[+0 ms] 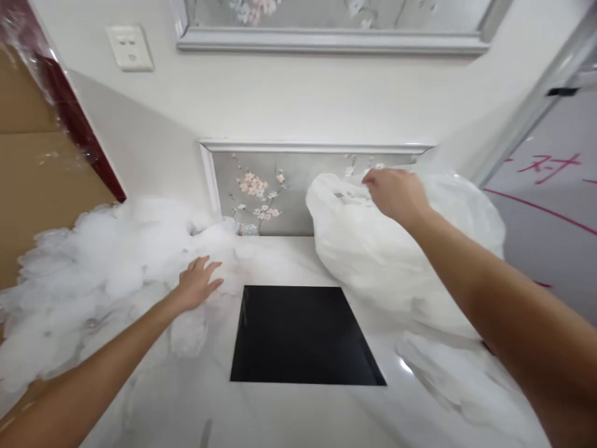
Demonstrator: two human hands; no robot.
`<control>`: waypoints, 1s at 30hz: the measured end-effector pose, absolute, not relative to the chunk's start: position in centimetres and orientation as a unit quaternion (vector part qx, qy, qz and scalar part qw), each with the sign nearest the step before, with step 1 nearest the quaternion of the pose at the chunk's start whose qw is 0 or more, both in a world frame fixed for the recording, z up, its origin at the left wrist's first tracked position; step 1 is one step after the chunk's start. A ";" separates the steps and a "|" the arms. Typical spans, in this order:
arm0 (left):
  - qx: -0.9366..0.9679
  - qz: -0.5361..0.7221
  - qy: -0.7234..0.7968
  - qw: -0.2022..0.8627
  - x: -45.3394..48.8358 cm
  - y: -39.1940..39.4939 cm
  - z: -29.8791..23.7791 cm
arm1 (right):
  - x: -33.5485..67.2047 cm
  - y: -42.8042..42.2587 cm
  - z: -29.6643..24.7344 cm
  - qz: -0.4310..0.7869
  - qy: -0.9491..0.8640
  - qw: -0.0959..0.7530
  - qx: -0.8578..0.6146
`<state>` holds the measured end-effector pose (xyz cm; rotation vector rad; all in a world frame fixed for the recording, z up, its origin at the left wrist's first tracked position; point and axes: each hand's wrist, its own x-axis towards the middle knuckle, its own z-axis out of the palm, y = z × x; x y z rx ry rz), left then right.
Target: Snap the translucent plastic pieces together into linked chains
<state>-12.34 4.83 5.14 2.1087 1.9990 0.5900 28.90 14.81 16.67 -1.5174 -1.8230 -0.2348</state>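
Note:
My left hand [198, 283] is open, fingers spread, at the right edge of a big heap of white mesh puffs [112, 261]; nothing shows in its grasp. On the right stands a bulging, cloudy white plastic bag [373, 255]. At the top of this bag, my right hand [396, 193] has its fingers closed together at the bag's mouth, seemingly pinching its film. The exact grip is partly hidden behind the hand. Between the heap and the bag, a flat black square panel [303, 336] lies on the white marbled tabletop [275, 414].
Another crumpled piece of clear plastic [461, 373] lies at the lower right. A framed flower panel [256, 193] is on the wall behind. A whiteboard [550, 205] with red writing borders the right side, and brown cardboard [46, 168] the left. A wall socket [130, 48] is above.

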 end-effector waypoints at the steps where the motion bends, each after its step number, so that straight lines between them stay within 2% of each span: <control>1: 0.694 0.179 0.692 0.086 -12.8 3.6 3.8 | 27.9 13.4 16.2 -0.131 -0.699 0.406 -0.574; 3: 0.659 0.081 0.742 0.090 -12.9 1.6 1.6 | 24.9 11.0 14.6 -0.133 -0.738 0.423 -0.508; 5: 0.646 0.030 0.759 0.076 -12.5 0.6 0.2 | 21.2 10.2 12.5 -0.080 -0.812 0.355 -0.457; 7: 0.649 0.014 0.759 0.047 -12.1 0.2 -0.6 | 18.2 11.0 10.6 -0.123 -0.800 0.334 -0.483; 9: 0.656 0.015 0.755 0.017 -12.0 0.2 -1.0 | 16.8 12.8 9.7 -0.171 -0.707 0.385 -0.568; 12: 0.658 0.016 0.753 -0.002 -12.2 0.2 -1.1 | 17.1 14.9 10.3 -0.180 -0.598 0.451 -0.638; 16: 0.657 0.010 0.754 0.010 -12.2 0.2 -1.0 | 18.1 15.7 11.8 -0.190 -0.583 0.459 -0.643; 18: 0.658 0.009 0.753 0.019 -12.2 0.2 -1.0 | 18.0 16.4 11.6 -0.195 -0.585 0.432 -0.658; 22: 0.664 0.024 0.747 0.030 -12.2 0.2 -1.1 | 16.5 19.1 9.2 -0.090 -0.722 0.223 -0.648; 24: 0.666 0.034 0.744 0.033 -12.3 0.3 -1.2 | 15.6 19.7 7.6 -0.063 -0.764 0.167 -0.620; 27: 0.664 0.039 0.746 0.034 -12.4 0.3 -1.5 | 14.1 18.8 5.4 -0.099 -0.770 0.185 -0.603; 30: 0.657 0.041 0.752 0.025 -12.4 0.3 -1.5 | 12.0 16.9 2.6 -0.155 -0.827 0.198 -0.503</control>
